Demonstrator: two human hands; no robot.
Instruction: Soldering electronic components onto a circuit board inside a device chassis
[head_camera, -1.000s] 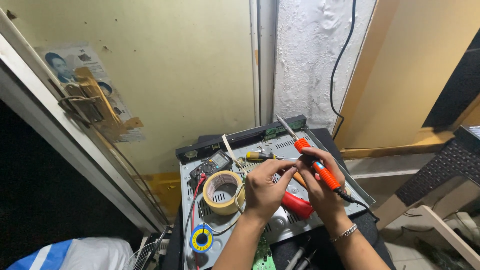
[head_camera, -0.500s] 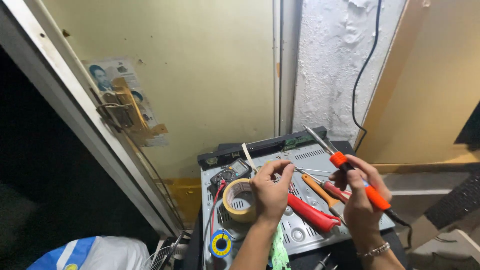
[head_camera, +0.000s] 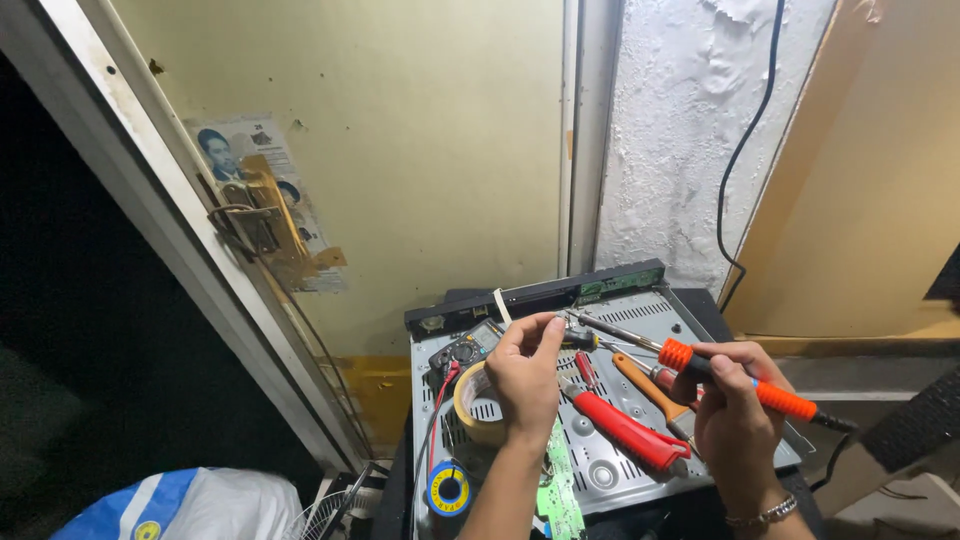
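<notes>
My right hand (head_camera: 735, 415) grips a soldering iron (head_camera: 765, 392) by its orange handle, and the metal tip points left toward my left fingertips. My left hand (head_camera: 525, 378) hovers over a grey metal device casing (head_camera: 640, 310). Its thumb and forefinger are pinched together near the iron's tip on something small and thin that I cannot identify. Between my hands, a red-handled tool (head_camera: 625, 432) and an orange-handled screwdriver (head_camera: 648, 385) lie on the casing.
A roll of beige tape (head_camera: 472, 408), a dark multimeter (head_camera: 463, 350) with red leads, a blue and yellow solder spool (head_camera: 448, 490) and a green circuit board (head_camera: 562, 495) sit around my left wrist. A door frame rises at left, a black cable (head_camera: 740, 160) hangs on the wall.
My hands were close together, then my right hand drew the iron out to the right. My left hand rose slightly with its fingers pinched. The view tilted up and left.
</notes>
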